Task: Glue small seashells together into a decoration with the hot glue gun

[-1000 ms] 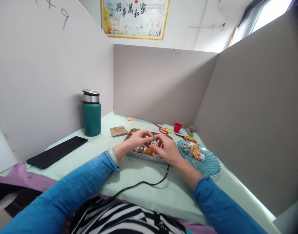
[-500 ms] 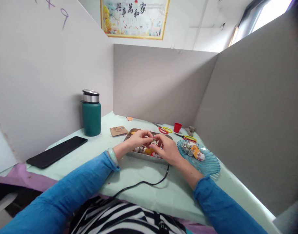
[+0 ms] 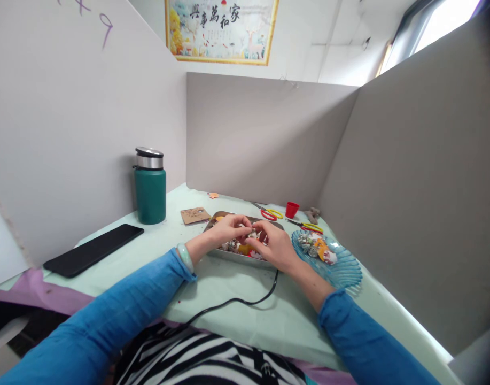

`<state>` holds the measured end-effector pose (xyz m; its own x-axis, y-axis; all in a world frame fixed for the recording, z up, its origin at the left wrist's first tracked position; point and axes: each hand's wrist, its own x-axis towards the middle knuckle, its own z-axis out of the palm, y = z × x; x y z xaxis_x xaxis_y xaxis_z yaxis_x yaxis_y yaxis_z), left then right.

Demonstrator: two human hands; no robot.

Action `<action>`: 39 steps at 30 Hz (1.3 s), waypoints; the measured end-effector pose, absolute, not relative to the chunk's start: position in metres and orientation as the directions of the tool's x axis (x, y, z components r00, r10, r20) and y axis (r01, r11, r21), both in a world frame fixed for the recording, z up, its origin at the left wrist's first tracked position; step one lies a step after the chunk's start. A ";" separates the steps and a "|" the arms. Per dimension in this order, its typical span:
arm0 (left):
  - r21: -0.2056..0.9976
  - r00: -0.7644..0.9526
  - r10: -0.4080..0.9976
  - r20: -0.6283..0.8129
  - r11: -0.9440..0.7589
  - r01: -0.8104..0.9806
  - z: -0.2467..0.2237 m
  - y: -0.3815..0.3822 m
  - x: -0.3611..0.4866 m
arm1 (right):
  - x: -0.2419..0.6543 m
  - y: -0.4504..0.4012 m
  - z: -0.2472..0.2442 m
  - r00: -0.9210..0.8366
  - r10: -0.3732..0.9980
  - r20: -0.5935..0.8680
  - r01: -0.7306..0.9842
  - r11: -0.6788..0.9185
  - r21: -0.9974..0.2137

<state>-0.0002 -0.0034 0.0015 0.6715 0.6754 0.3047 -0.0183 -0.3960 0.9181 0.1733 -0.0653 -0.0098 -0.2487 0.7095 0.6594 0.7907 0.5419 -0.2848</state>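
Note:
Over a shallow metal tray [image 3: 232, 255], my left hand [image 3: 231, 227] and my right hand [image 3: 274, 243] meet with curled fingers. The fingertips of both pinch a small item between them; it is too small and too covered to name. Below the hands, the tray holds white, yellow and red scraps or crumpled pieces, partly hidden by my fingers. Right of my right hand is a blue scalloped glass plate [image 3: 347, 272], with crumpled silvery, orange and white pieces on it.
Behind the tray lie red-and-yellow-handled scissors [image 3: 272, 214], a second pair of scissors [image 3: 311, 228] and a red cup [image 3: 292, 210]. A brown card [image 3: 195, 215], a green bottle [image 3: 150, 192] and a black phone-like slab [image 3: 94, 249] are leftward. A black cable [image 3: 236, 301] crosses the front.

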 end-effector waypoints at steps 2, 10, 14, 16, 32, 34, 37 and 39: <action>0.918 0.669 0.679 0.301 -0.397 -0.010 0.002 -0.004 0.000 | 0.173 -0.065 -0.010 -0.248 0.712 0.657 0.791 0.540 -0.286; 0.923 0.662 0.691 0.290 -0.386 -0.001 0.001 -0.005 0.000 | 0.173 -0.066 -0.009 -0.259 0.714 0.650 0.792 0.542 -0.281; 0.929 0.651 0.701 0.289 -0.370 -0.014 0.002 -0.005 0.000 | 0.173 -0.066 -0.009 -0.258 0.719 0.646 0.795 0.538 -0.280; 0.929 0.648 0.705 0.287 -0.369 -0.010 0.002 -0.005 0.001 | 0.173 -0.066 -0.009 -0.260 0.721 0.642 0.797 0.536 -0.279; 0.927 0.649 0.704 0.289 -0.375 -0.006 0.001 -0.003 0.000 | 0.173 -0.068 -0.008 -0.264 0.731 0.630 0.800 0.530 -0.280; 0.930 0.641 0.714 0.281 -0.368 0.002 0.002 -0.004 0.000 | 0.172 -0.068 -0.008 -0.261 0.740 0.620 0.805 0.521 -0.283; 0.931 0.639 0.717 0.277 -0.366 0.007 0.002 -0.005 0.001 | 0.172 -0.068 -0.008 -0.256 0.750 0.610 0.812 0.510 -0.286; 0.928 0.642 0.712 0.284 -0.373 0.002 0.001 -0.004 0.001 | 0.172 -0.068 -0.007 -0.257 0.752 0.607 0.814 0.507 -0.282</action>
<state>0.0007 -0.0041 0.0012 0.6425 0.7116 0.2843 0.0023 -0.3728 0.9279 0.1718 -0.0685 -0.0074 -0.2574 0.7516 0.6073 0.8144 0.5070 -0.2822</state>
